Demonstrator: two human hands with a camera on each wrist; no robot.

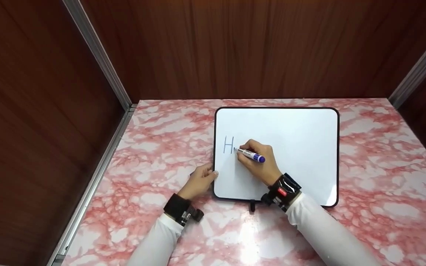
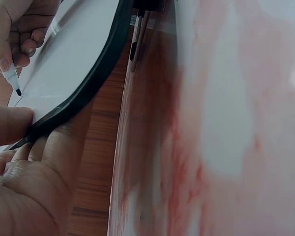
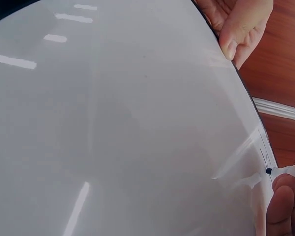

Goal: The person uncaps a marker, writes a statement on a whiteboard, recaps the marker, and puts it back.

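A whiteboard (image 1: 298, 147) with a black frame lies on the table, and a blue letter H (image 1: 228, 145) is drawn near its left side. My right hand (image 1: 261, 160) pinches a blue whiteboard marker (image 1: 250, 155) whose tip is at the board's surface, just right of the H. My left hand (image 1: 199, 181) grips the board's left edge, the thumb on top and the fingers beneath, as the left wrist view shows. In the right wrist view, the marker's dark tip (image 3: 269, 171) meets the board beside thin lines.
The table (image 1: 154, 177) has a glossy red and white marbled top. Brown wood panels (image 1: 235, 48) stand behind it and at both sides, with metal strips (image 1: 102, 62) at the corners. A small black piece (image 1: 252, 205) juts from the board's near edge.
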